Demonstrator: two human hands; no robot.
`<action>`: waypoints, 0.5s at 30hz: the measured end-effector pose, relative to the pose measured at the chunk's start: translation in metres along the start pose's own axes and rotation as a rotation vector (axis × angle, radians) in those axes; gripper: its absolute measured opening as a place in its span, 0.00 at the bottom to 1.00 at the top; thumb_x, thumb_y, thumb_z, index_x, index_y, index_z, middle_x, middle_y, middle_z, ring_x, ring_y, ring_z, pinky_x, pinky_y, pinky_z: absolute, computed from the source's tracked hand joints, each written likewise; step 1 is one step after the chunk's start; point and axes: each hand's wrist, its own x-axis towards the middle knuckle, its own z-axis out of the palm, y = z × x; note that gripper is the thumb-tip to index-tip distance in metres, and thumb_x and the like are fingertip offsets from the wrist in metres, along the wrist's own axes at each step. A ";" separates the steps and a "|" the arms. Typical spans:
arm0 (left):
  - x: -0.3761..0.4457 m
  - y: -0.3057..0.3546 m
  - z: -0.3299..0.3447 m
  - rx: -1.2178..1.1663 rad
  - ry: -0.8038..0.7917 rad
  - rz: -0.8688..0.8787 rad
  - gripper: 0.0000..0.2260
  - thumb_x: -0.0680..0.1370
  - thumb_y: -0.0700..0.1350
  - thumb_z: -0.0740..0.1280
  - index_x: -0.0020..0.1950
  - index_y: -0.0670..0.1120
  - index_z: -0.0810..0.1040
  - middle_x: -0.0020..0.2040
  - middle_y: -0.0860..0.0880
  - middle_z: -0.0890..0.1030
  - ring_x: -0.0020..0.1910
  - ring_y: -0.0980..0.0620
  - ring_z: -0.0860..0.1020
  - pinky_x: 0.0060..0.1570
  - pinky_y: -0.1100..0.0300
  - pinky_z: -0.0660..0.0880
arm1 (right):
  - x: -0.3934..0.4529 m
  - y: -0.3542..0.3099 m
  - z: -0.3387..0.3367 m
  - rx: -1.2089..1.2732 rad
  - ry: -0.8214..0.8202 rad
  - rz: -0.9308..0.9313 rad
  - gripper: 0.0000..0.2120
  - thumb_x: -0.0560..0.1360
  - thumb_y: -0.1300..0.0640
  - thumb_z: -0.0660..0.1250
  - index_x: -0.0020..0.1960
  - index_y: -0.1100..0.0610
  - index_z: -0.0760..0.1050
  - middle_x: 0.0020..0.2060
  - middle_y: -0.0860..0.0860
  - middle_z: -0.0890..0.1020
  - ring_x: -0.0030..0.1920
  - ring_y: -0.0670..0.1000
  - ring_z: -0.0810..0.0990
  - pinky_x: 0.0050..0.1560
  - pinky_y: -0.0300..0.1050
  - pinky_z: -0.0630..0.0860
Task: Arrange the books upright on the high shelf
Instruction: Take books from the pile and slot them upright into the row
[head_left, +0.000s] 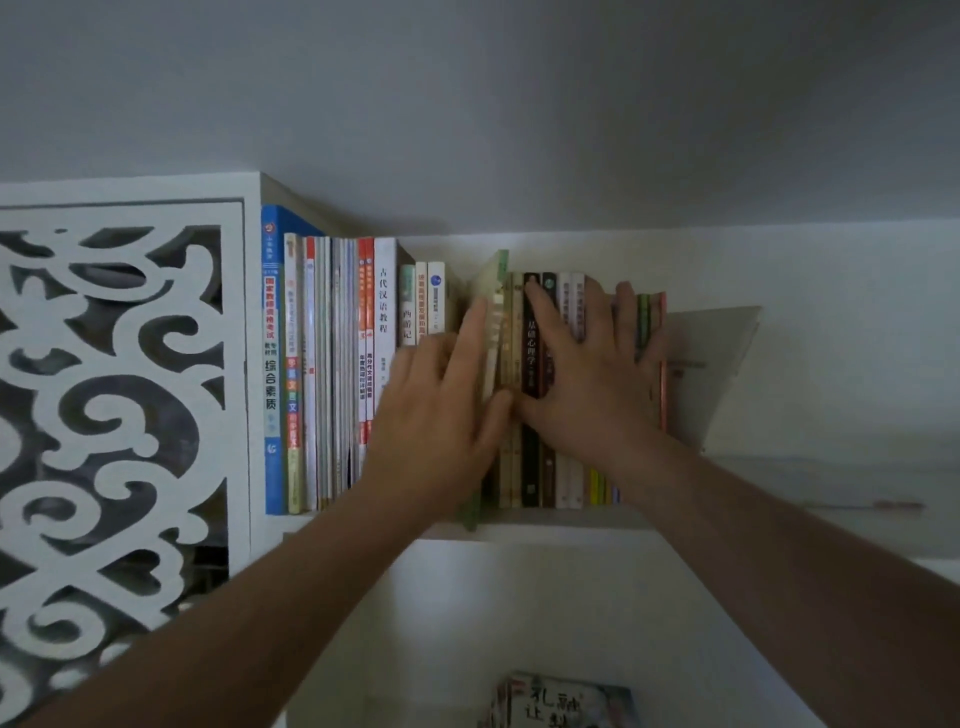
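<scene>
A row of upright books (332, 374) fills the high white shelf (561, 519) from a tall blue one at the left to thin green and red spines at the right. My left hand (441, 410) lies with straight fingers against a pale green book (491, 291) that leans out of the row, its thumb beside the book's spine. My right hand (587, 369) is spread flat over the dark and beige spines (531, 467) just to the right. A pale book (711, 364) leans open at the row's right end.
A white carved fretwork panel (119, 415) closes the shelf unit on the left. The ceiling is close above the books. Below, on a lower level, lies a book with large black characters (566, 701). The shelf board runs on to the right (831, 483).
</scene>
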 end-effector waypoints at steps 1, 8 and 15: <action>0.001 -0.011 -0.002 0.052 -0.025 0.038 0.34 0.81 0.63 0.61 0.85 0.57 0.51 0.68 0.45 0.69 0.62 0.50 0.67 0.59 0.51 0.72 | 0.001 0.002 0.000 -0.013 -0.006 -0.002 0.50 0.72 0.22 0.62 0.83 0.33 0.37 0.85 0.51 0.42 0.83 0.63 0.34 0.76 0.80 0.38; 0.006 -0.037 0.005 0.488 -0.152 0.040 0.55 0.63 0.83 0.63 0.84 0.57 0.58 0.81 0.36 0.59 0.75 0.32 0.62 0.70 0.34 0.62 | 0.000 0.002 -0.009 0.117 -0.089 -0.100 0.47 0.74 0.28 0.68 0.84 0.35 0.46 0.84 0.45 0.41 0.84 0.58 0.35 0.78 0.77 0.40; 0.001 -0.046 0.003 0.502 -0.148 0.098 0.50 0.71 0.83 0.52 0.85 0.55 0.54 0.83 0.35 0.54 0.79 0.32 0.57 0.75 0.32 0.55 | -0.057 0.128 -0.081 0.213 0.348 0.150 0.15 0.76 0.57 0.68 0.62 0.53 0.79 0.55 0.54 0.82 0.53 0.54 0.81 0.56 0.49 0.77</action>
